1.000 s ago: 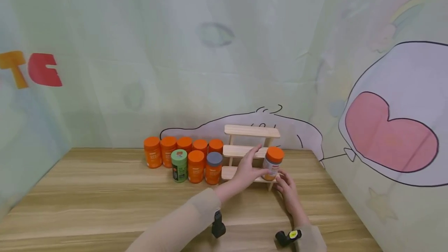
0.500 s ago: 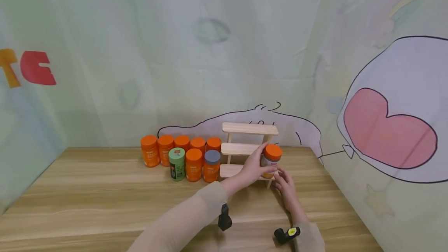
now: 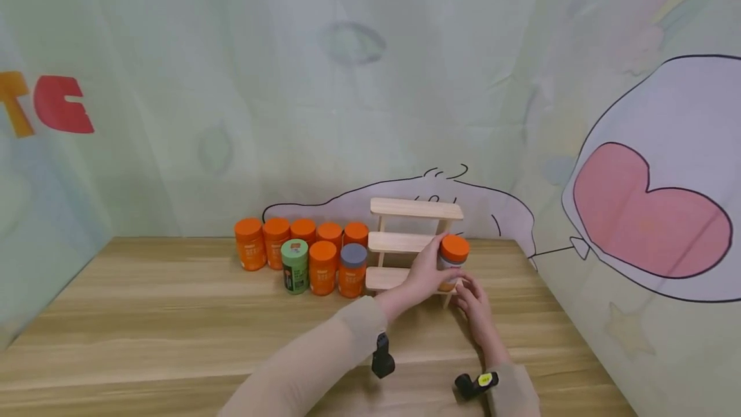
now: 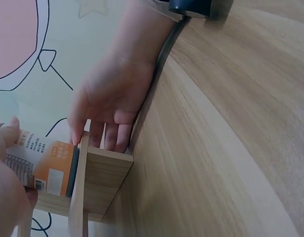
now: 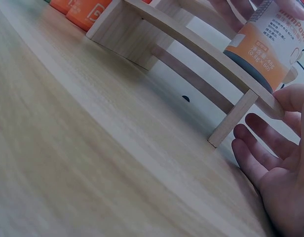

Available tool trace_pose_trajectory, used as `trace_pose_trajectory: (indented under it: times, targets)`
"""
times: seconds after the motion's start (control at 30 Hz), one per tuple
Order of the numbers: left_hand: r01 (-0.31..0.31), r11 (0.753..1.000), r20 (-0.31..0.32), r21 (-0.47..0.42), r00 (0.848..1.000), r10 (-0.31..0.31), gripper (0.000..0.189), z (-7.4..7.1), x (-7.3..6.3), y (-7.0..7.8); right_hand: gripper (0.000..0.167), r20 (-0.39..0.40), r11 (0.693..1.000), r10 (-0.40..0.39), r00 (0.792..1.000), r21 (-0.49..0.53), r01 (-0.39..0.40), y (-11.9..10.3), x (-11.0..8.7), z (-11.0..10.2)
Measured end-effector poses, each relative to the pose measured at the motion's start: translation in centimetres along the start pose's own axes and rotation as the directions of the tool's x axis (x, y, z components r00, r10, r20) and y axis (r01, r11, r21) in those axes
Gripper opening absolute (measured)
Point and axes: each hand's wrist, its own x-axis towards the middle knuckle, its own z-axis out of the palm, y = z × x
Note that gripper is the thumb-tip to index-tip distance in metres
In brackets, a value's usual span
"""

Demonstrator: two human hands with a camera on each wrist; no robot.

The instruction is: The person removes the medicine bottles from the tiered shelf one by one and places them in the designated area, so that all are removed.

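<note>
In the head view, a jar with an orange lid and a white and orange label stands upright on the right end of the lowest board of a three-tier wooden rack. My left hand grips this jar from the left, fingers behind it and thumb across its front. The left wrist view shows the jar's grey base right at the board. At the board's right end, my right hand pinches the edge. Its other fingers curl loosely under the board, as the right wrist view shows.
Left of the rack stand several orange jars in two rows. The front row includes a green jar and an orange jar with a grey lid. A printed curtain hangs behind the wooden table.
My left hand has moved right and wrapped its fingers around the jar, which it only touched from the left before. The right hand stays at the rack's end. The head view shifts slightly.
</note>
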Motion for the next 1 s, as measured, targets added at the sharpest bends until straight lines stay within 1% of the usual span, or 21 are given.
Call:
trace_pose_trajectory:
  times: [0.27,0.43,0.5,0.67,0.83,1.0]
  targets:
    - [0.009,1.0,-0.032,-0.022,0.999,-0.01,0.071,0.1,0.0,0.3,0.043,-0.008,1.0,-0.014,1.0,-0.005,0.014,-0.2,0.1,0.0]
    - [0.023,0.999,-0.043,-0.048,0.999,-0.025,0.07,0.1,-0.2,0.3,0.045,-0.004,1.0,0.011,1.0,-0.007,-0.011,-0.4,0.0,0.1]
    - [0.018,0.998,-0.05,-0.054,0.999,-0.02,0.069,0.1,-0.3,0.2,0.046,-0.004,1.0,0.024,1.0,-0.008,-0.024,-0.5,0.0,0.1]
    - [0.011,0.997,-0.05,-0.072,0.999,-0.014,0.069,-0.1,-0.7,0.1,0.046,0.003,0.999,0.024,1.0,-0.023,-0.023,-0.6,-0.1,0.1]
    - [0.013,0.997,-0.05,-0.073,0.999,-0.017,0.071,-0.5,-1.2,0.0,0.044,0.001,1.0,0.01,1.0,-0.003,-0.01,-0.3,0.0,0.1]
    - [-0.014,0.998,-0.086,-0.067,0.996,0.008,0.071,-1.4,-1.6,0.3,0.043,0.008,1.0,-0.003,1.0,0.006,0.003,-0.1,-0.1,0.0]
